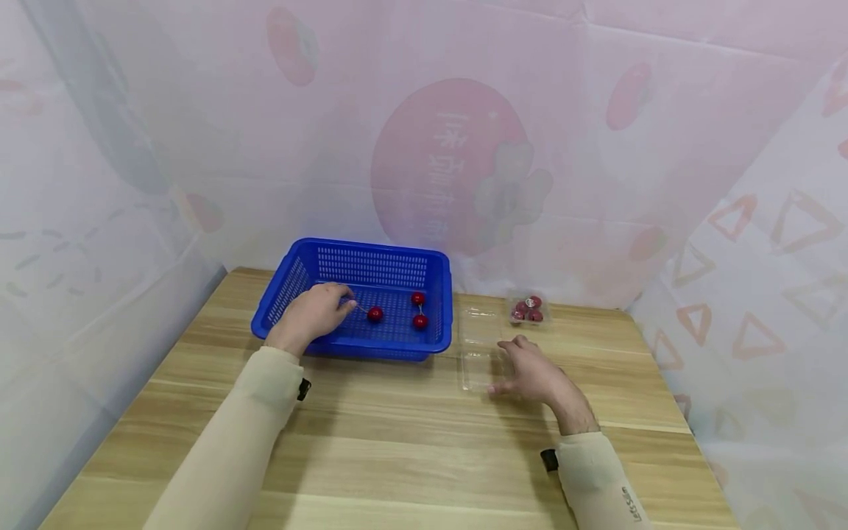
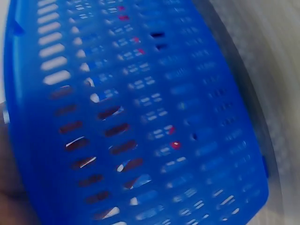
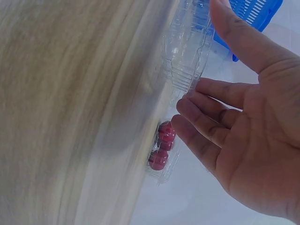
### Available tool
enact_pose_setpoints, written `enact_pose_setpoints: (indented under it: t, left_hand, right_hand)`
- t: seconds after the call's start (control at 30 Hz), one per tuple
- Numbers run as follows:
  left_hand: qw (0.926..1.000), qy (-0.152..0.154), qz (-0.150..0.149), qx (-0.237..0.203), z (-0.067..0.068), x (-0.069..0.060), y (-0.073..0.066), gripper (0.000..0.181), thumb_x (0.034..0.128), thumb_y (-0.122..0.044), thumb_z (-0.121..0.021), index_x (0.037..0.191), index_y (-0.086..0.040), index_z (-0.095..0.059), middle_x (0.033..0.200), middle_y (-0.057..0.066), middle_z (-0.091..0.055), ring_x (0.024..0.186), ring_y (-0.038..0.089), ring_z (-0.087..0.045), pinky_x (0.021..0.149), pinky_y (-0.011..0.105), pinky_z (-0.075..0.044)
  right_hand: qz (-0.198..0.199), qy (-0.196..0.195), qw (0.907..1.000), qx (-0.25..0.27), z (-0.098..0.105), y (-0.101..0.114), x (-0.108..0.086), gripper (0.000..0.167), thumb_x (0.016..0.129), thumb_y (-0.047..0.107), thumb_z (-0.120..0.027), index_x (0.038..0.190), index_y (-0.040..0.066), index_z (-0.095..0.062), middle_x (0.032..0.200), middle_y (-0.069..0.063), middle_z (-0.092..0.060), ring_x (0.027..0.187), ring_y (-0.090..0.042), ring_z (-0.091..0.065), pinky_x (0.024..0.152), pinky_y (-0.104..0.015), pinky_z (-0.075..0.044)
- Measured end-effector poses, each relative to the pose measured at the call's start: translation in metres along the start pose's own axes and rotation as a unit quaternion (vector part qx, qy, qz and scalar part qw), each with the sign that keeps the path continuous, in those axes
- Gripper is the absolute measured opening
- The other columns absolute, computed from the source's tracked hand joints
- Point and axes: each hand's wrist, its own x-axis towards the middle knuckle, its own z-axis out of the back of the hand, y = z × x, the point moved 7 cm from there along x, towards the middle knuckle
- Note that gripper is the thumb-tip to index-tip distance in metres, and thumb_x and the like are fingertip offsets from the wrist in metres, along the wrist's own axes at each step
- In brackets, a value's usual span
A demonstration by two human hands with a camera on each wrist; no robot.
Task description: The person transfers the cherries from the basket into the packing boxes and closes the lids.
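My left hand (image 1: 314, 315) reaches over the left side of a blue plastic basket (image 1: 380, 346), its fingertips at the stem of a red cherry (image 1: 375, 314). Whether they pinch the stem is not clear, because the basket wall (image 2: 187, 98) mostly covers that hand in the left wrist view. Two more cherries (image 1: 419, 322), joined by their stems, lie at the basket's right. Beside the basket, an unfolded clear plastic box (image 1: 478, 372) lies on the table. My right hand (image 1: 533, 374) is at its right edge, thumb and fingers spread apart, fingertips close to the plastic (image 3: 185, 58).
A small clear box (image 1: 528, 309) with several red cherries (image 3: 159, 159) stands behind my right hand. The wooden table (image 1: 397, 456) ends at the back against a printed cloth wall (image 1: 318, 162), with more cloth on both sides.
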Motion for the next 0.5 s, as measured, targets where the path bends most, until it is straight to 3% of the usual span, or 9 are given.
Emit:
enact_pose_setpoints:
  t: [0.27, 0.33, 0.5]
  left_hand:
    - [0.9992, 0.029, 0.018, 0.020, -0.008, 0.012, 0.019, 0.052, 0.1226, -0.028, -0.063, 0.162, 0.007, -0.063, 0.172, 0.032, -0.060, 0.163, 0.053, -0.055, 0.138, 0.069, -0.046]
    - [0.9990, 0.032, 0.026, 0.020, -0.015, 0.020, 0.030, 0.055, 0.1211, -0.030, -0.065, 0.163, 0.006, -0.062, 0.173, 0.030, -0.059, 0.164, 0.052, -0.055, 0.137, 0.072, -0.045]
    - [0.9959, 0.073, 0.053, 0.006, -0.036, 0.036, 0.055, 0.064, 0.1206, -0.037, -0.065, 0.172, 0.001, -0.054, 0.186, 0.026, -0.045, 0.171, 0.052, -0.045, 0.140, 0.075, -0.039]
  right_hand:
    - [-0.006, 0.000, 1.0000, 0.006, 0.002, 0.004, -0.003, 0.107, 0.090, 0.042, -0.105, 0.169, -0.008, -0.053, 0.160, -0.032, -0.060, 0.152, -0.051, -0.060, 0.132, -0.067, -0.052]
    - [-0.008, 0.002, 0.9999, 0.012, 0.002, 0.002, -0.002, 0.108, 0.090, 0.044, -0.105, 0.169, -0.008, -0.053, 0.161, -0.032, -0.059, 0.153, -0.051, -0.059, 0.133, -0.067, -0.051]
    - [0.017, -0.006, 0.9997, 0.014, -0.003, -0.009, 0.005, 0.110, 0.090, 0.056, -0.102, 0.168, -0.007, -0.055, 0.157, -0.033, -0.060, 0.149, -0.053, -0.061, 0.129, -0.066, -0.054]
